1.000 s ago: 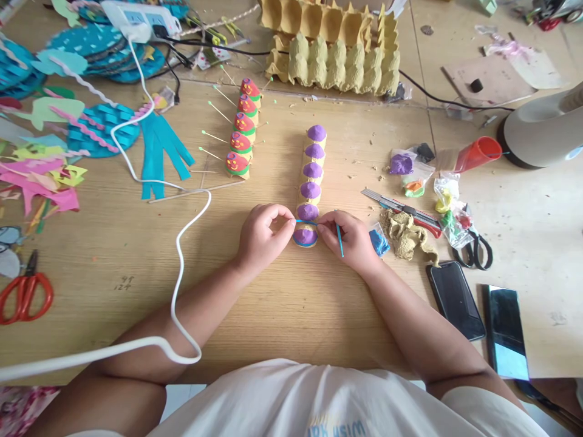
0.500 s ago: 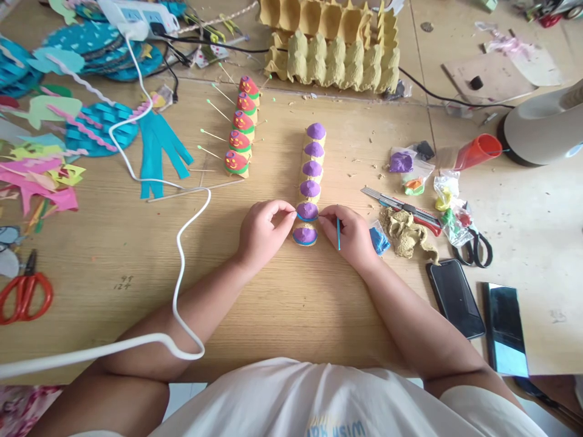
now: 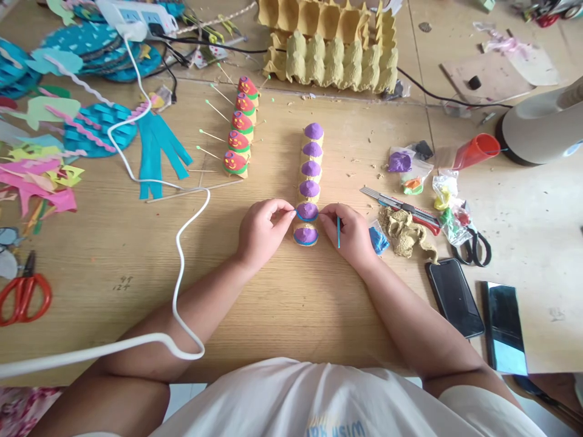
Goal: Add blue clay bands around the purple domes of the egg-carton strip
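Note:
A row of egg-carton cups [image 3: 310, 159] capped with purple clay runs away from me on the table. Thin blue clay edges the near side of the two closest purple caps. My left hand [image 3: 268, 229], thumb and forefinger pinched, holds the left end of the blue clay strip [image 3: 308, 219] against the second-nearest cup. On the other side my right hand [image 3: 347, 233] pinches near the strip's right end. A straight thin blue piece [image 3: 338, 233] sticks out below the right fingers; whether it joins the strip I cannot tell.
Red-faced egg-carton cups [image 3: 238, 140] with toothpick feelers stand to the left. At right lie blue clay [image 3: 378, 238], a utility knife [image 3: 405, 209], black-handled scissors [image 3: 473, 247] and two phones [image 3: 455, 297]. A white cable [image 3: 180, 243] crosses my left arm. Egg cartons [image 3: 334, 60] sit behind.
Both hands stay at the second-nearest cup with almost no movement. The whole view has shifted very slightly.

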Demonstrator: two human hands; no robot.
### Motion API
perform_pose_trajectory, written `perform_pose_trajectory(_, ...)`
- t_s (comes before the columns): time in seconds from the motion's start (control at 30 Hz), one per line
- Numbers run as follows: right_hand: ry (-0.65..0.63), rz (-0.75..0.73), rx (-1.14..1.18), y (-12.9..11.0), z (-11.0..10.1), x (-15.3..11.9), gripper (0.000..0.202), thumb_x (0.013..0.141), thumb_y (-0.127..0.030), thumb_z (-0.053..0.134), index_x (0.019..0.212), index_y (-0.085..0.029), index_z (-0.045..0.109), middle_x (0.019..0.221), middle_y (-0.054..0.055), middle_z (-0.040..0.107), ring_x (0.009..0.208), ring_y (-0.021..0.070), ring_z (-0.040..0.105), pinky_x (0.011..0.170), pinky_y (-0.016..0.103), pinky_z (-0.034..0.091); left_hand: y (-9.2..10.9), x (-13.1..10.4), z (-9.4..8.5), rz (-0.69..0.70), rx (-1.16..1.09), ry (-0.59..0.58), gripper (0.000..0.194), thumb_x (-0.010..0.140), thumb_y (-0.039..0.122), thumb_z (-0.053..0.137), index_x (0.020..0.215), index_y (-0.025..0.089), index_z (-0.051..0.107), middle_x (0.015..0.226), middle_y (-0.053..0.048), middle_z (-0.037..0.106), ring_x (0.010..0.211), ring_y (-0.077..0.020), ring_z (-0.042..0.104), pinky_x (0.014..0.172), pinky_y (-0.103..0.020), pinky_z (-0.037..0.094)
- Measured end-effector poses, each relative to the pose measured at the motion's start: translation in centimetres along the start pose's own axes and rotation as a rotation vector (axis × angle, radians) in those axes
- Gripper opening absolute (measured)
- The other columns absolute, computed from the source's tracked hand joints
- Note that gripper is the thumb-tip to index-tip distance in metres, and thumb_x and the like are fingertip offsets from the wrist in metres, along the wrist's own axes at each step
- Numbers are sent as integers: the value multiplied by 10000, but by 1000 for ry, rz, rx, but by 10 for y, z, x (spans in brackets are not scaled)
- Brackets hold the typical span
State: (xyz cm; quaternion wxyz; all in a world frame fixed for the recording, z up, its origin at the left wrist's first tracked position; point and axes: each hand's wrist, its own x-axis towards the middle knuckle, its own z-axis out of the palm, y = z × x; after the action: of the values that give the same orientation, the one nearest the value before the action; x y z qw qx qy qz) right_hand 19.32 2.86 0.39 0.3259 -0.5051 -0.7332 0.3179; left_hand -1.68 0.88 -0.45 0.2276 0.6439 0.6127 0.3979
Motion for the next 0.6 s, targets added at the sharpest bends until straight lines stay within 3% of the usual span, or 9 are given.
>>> perform_pose_trajectory(0.6, -1, -24, 21, 2, -1, -3, 144, 878, -180, 608, 992, -212, 689, 756, 4, 663, 663, 161, 586, 662, 284, 469, -5, -2, 1, 46, 10, 6, 142, 924, 230, 640, 1011, 212, 751, 989, -39, 789, 905, -200, 691, 864, -345, 535)
